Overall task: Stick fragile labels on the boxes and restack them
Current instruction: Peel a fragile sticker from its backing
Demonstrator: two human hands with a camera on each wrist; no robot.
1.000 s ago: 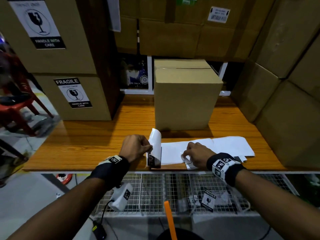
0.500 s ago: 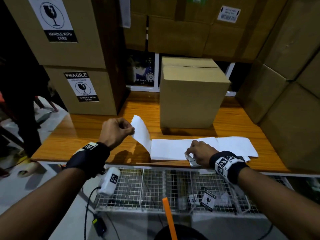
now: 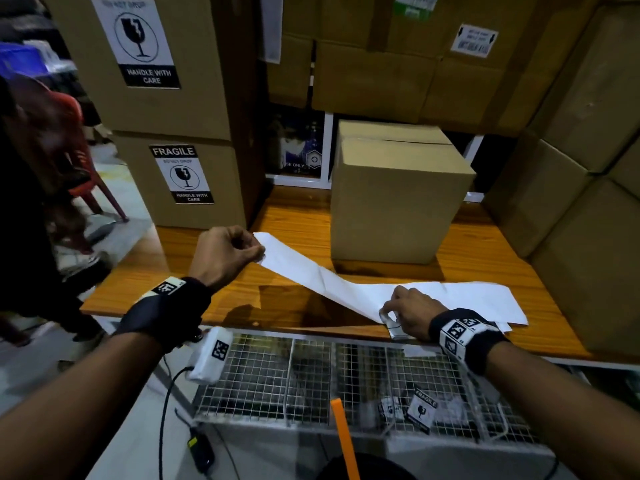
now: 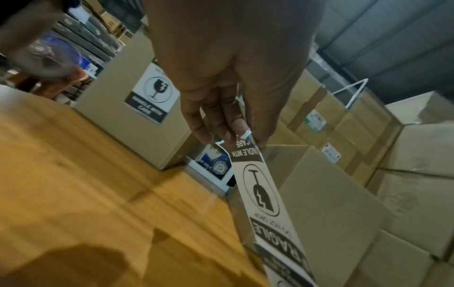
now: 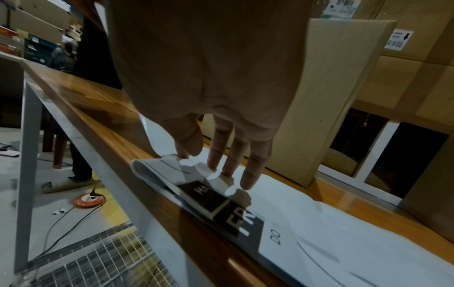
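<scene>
A white strip of fragile labels [image 3: 311,271] rises from the wooden table [image 3: 485,251] toward the left. My left hand [image 3: 258,252] pinches its free end above the table; the left wrist view shows the fingers [image 4: 221,128] on the printed side of the label [image 4: 260,194]. My right hand [image 3: 394,311] presses straight fingers [image 5: 230,165] on the folded label stack [image 5: 216,198] at the table's front edge. A plain cardboard box [image 3: 394,209] stands behind the strip. Two stacked boxes [image 3: 194,181] at the left carry fragile labels.
Large cartons [image 3: 571,168] wall in the right side and the back. A wire basket [image 3: 311,375] below the table's front holds loose labels [image 3: 422,408]. An orange stick [image 3: 343,438] stands near me. A person [image 3: 31,188] and a red chair [image 3: 90,188] are at the left.
My left hand has drawn the strip's end up and to the left, unfolding more of it. My right hand has stayed pressed on the stack.
</scene>
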